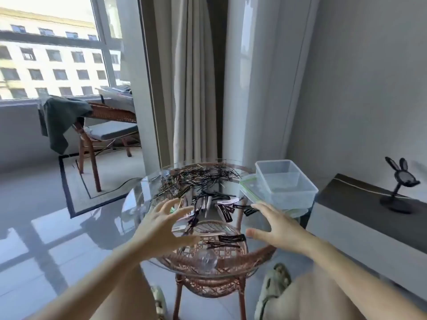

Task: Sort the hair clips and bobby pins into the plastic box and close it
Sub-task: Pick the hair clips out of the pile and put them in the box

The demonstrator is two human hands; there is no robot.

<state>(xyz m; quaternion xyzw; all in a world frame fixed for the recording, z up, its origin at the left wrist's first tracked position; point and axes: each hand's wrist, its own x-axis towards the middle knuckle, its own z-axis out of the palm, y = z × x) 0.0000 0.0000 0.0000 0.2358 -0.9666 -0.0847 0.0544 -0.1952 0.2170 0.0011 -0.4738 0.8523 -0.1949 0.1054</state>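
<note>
A heap of dark bobby pins [196,179] lies at the far side of the round glass table top [138,204]. Several flat snap hair clips [225,211], black and pale pink, are scattered in the middle and near the front. The clear plastic box [285,183] stands open at the table's right edge, resting on its green-rimmed lid [248,183]. My left hand [161,229] hovers over the left part of the table with fingers spread, holding nothing. My right hand [277,225] hovers right of the clips, below the box, fingers apart and empty.
The glass top sits on a brown wicker stand [208,262]. A low white cabinet with a dark top [360,204] and a black rabbit-shaped stand [399,188] is at the right. A wicker chair [104,125] with green cloth stands back left. Curtains hang behind.
</note>
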